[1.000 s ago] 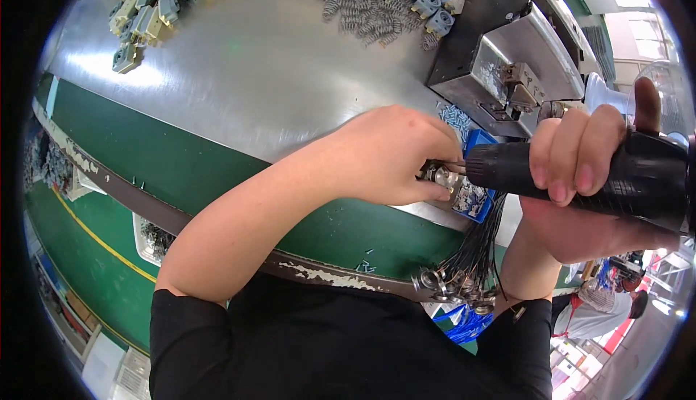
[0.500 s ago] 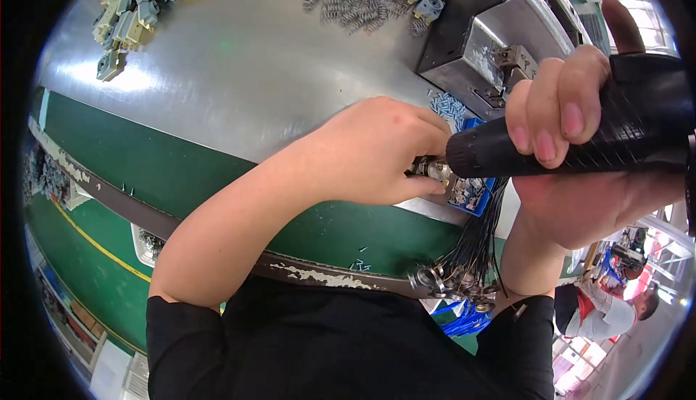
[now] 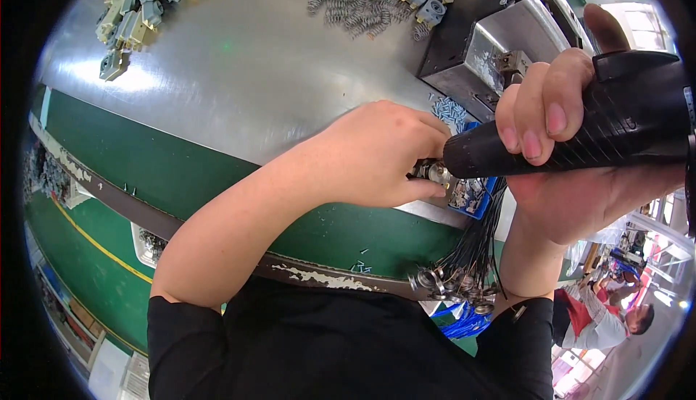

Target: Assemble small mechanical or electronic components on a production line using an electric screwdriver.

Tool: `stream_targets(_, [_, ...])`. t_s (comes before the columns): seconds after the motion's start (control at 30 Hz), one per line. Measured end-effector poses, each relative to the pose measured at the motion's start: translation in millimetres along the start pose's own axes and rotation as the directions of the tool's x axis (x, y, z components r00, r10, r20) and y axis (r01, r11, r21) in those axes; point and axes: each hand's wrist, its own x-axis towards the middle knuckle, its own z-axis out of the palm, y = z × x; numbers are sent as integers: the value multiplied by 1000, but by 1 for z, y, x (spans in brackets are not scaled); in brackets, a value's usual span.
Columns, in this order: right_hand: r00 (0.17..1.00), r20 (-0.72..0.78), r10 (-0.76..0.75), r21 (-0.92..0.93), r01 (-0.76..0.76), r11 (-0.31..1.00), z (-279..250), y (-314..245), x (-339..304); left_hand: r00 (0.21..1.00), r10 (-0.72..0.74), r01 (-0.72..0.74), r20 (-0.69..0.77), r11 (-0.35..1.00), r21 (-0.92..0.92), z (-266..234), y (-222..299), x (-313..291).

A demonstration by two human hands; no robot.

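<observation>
My right hand (image 3: 554, 121) is wrapped round a thick black electric screwdriver (image 3: 641, 121), held nearly level with its nose pointing left. My left hand (image 3: 391, 150) pinches a small shiny part (image 3: 437, 173) at the screwdriver's nose. The fingers and the nose cover most of that part, so its kind cannot be made out, nor can the bit. Just beyond the nose a blue tray (image 3: 481, 206) of small metal pieces shows in part. A pile of screws (image 3: 448, 112) lies on the metal tabletop (image 3: 268, 74) behind my left hand.
Grey switch-like housings (image 3: 148, 5) and coil springs (image 3: 355, 5) lie along the far side. A dark metal box fixture (image 3: 471, 45) stands at the far right. Black wires (image 3: 475, 237) with metal ends hang over the near edge. Another person (image 3: 602, 320) is at the right.
The screwdriver's rear and my right hand have shifted slightly left and up. My left hand keeps its pinch in nearly the same place.
</observation>
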Motion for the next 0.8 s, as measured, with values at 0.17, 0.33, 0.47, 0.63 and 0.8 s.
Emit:
stream_targets(0.17, [1000,-12,-22,-44,21,999,1,1,-2,1000,-11,12,17,999,-38,-2,1,-1])
stream_targets(0.33, [999,-27,-36,-70,34,997,2,2,-4,999,-36,38,37,998,-40,-4,2,-1])
stream_targets(0.47, [998,-60,-37,-48,34,998,2,1,-7,999,-34,34,9,999,-41,-1,1,-1])
stream_targets(0.63, [991,-127,-47,-19,45,999,5,4,-7,995,47,-51,-87,998,-48,1,0,0])
stream_targets(0.8, [978,-200,-66,-2,67,998,2,-1,-12,999,-52,53,2,997,-63,-3,7,1])
